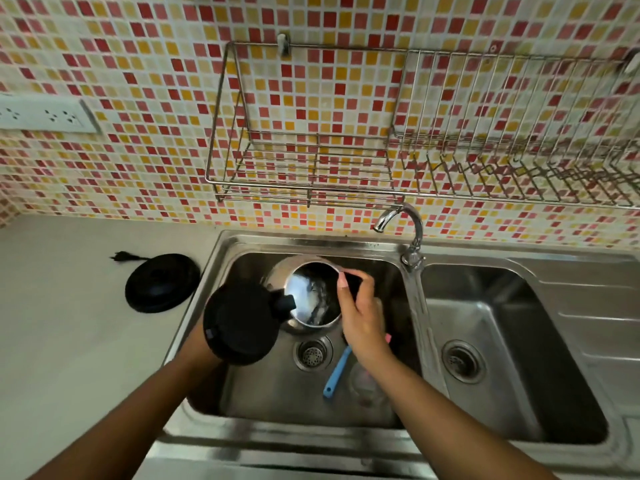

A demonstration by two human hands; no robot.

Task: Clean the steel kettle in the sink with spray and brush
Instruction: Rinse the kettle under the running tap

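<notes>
Steel kettle [311, 301] sits tipped in the left basin of the sink [263, 393], black lid [239, 323] flipped open toward us. The right hand [360, 317] is curled at the rim, but we can't tell if it's pinching the rim or something dark. The left hand [198, 341] is mostly hidden behind the lid, so its grip is anyone's guess. We'd grab the blue-handled brush [337, 370] lying beside the drain [313, 355], keep the mouth angled at us, and scrub round the inside wall with short strokes so the lid doesn't flop shut.
</notes>
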